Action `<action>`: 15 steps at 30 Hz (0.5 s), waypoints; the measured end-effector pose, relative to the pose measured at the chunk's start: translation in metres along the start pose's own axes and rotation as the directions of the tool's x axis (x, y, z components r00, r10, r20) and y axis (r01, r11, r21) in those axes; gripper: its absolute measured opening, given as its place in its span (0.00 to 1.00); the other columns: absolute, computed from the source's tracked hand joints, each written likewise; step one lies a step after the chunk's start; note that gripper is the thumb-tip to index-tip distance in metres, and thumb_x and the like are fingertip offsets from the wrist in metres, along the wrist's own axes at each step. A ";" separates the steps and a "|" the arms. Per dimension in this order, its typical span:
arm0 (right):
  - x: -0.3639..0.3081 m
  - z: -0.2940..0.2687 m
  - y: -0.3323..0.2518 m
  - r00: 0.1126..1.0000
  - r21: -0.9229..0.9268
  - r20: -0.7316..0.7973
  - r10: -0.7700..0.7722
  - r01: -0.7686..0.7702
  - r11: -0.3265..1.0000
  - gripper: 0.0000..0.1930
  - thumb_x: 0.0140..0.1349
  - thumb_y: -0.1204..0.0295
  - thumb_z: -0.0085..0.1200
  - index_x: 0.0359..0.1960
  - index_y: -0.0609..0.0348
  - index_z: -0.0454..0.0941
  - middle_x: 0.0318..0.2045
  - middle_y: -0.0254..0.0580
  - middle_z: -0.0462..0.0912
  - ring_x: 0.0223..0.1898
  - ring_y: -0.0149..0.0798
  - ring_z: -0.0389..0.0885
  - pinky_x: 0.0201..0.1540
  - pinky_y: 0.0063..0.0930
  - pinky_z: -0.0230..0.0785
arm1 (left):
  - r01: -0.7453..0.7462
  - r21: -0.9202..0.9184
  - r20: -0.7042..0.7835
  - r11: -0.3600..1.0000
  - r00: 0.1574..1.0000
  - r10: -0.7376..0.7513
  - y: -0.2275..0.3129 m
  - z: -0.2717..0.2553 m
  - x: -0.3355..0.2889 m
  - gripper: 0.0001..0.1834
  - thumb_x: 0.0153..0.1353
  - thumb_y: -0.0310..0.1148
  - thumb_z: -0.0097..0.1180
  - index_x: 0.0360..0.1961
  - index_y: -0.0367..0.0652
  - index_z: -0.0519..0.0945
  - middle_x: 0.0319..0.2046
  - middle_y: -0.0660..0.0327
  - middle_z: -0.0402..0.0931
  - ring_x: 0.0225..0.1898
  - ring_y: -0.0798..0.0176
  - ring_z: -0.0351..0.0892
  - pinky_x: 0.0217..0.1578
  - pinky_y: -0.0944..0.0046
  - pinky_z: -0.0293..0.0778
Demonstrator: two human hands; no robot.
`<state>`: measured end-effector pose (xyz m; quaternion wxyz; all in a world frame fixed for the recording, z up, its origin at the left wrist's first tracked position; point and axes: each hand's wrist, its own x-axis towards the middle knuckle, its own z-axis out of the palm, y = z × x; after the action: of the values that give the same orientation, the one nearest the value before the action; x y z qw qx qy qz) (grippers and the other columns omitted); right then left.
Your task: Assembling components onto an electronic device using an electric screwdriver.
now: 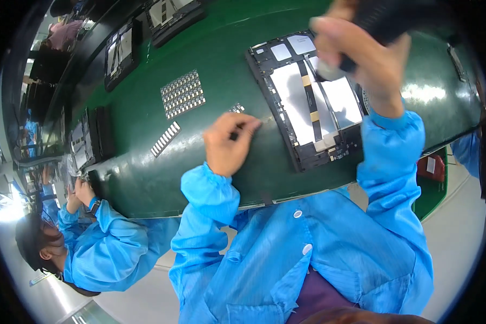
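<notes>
My right hand (362, 54), partly smeared by motion, is closed around a bulky black hand-held tool (386, 21) over the upper right of an opened tablet-like device. What kind of tool it is cannot be made out. The device (292, 102) lies with its inside up, showing a black frame, white panels and dark ribbon cables with gold patches. To its left hovers my left hand (229, 141), thumb and fingers pinched together; whatever they may hold is too small to see. A little piece of small parts (236, 108) lies just beyond those fingers, partly hidden.
On the green table (146, 189) rest a sheet of small parts in rows (183, 94) and a strip of white pieces (166, 139). More opened devices (120, 54) stand toward the far left. At left, a co-worker in a blue smock (105, 248) has both hands at the table.
</notes>
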<state>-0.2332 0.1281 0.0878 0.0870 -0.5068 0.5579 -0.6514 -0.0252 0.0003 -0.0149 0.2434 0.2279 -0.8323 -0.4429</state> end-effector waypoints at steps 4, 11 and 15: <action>0.028 0.053 0.001 0.976 0.335 -0.086 0.200 -0.161 0.928 0.15 0.49 0.82 0.64 0.36 0.66 0.71 0.17 0.35 0.76 0.15 0.25 0.74 0.15 0.18 0.63 | 0.102 -0.209 -0.188 0.973 0.972 -0.143 -0.038 -0.012 0.019 0.06 0.55 0.26 0.61 0.30 0.34 0.80 0.24 0.61 0.80 0.24 0.73 0.77 0.24 0.75 0.72; 0.032 0.071 0.026 0.954 0.241 -0.002 0.301 -0.291 0.926 0.14 0.49 0.81 0.64 0.35 0.66 0.71 0.16 0.35 0.76 0.14 0.25 0.74 0.16 0.18 0.63 | 0.156 -0.348 -0.228 0.925 0.942 -0.245 -0.039 -0.020 0.021 0.08 0.59 0.27 0.59 0.37 0.34 0.75 0.27 0.61 0.78 0.24 0.73 0.77 0.22 0.76 0.69; 0.032 0.072 0.030 0.963 0.209 0.000 0.270 -0.264 0.941 0.14 0.50 0.81 0.63 0.35 0.66 0.70 0.15 0.35 0.76 0.14 0.25 0.74 0.16 0.18 0.63 | 0.131 -0.376 -0.247 0.917 0.940 -0.236 -0.036 -0.021 0.021 0.08 0.59 0.26 0.58 0.37 0.34 0.74 0.28 0.61 0.78 0.24 0.73 0.77 0.22 0.76 0.69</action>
<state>-0.2075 0.0496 0.0718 0.2189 -0.4052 0.5518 -0.6952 -0.0231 -0.0434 -0.0314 0.3555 0.3200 -0.6694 -0.5684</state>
